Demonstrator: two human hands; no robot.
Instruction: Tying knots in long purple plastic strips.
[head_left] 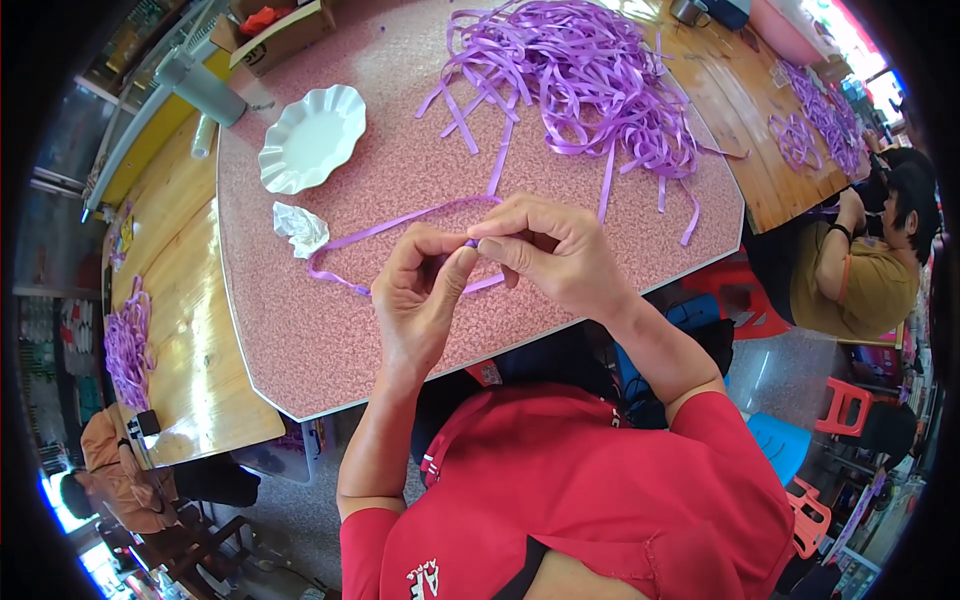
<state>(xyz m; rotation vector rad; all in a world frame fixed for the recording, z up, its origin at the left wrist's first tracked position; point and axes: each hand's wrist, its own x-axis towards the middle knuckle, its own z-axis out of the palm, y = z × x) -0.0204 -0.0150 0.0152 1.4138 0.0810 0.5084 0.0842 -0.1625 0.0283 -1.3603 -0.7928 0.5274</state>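
Note:
Both my hands meet over the near part of the pink speckled table (270, 340). Thumb and forefinger of my left hand (425, 285) pinch a purple ribbon (400, 217) at a small dark purple spot, perhaps a knot or a fitting. My right hand (555, 250) pinches the same spot from the other side. The ribbon loops out leftward from the fingers and lies on the table. A big tangled heap of purple ribbons (580, 80) covers the far right of the table, with several loose ends trailing toward my hands.
A white scalloped plate (313, 140) and a crumpled white tissue (300, 230) lie left of my hands. A cardboard box (285, 38) and grey bottle (200, 88) stand far left. People sit at wooden side tables with more purple ribbons (128, 345), on both sides.

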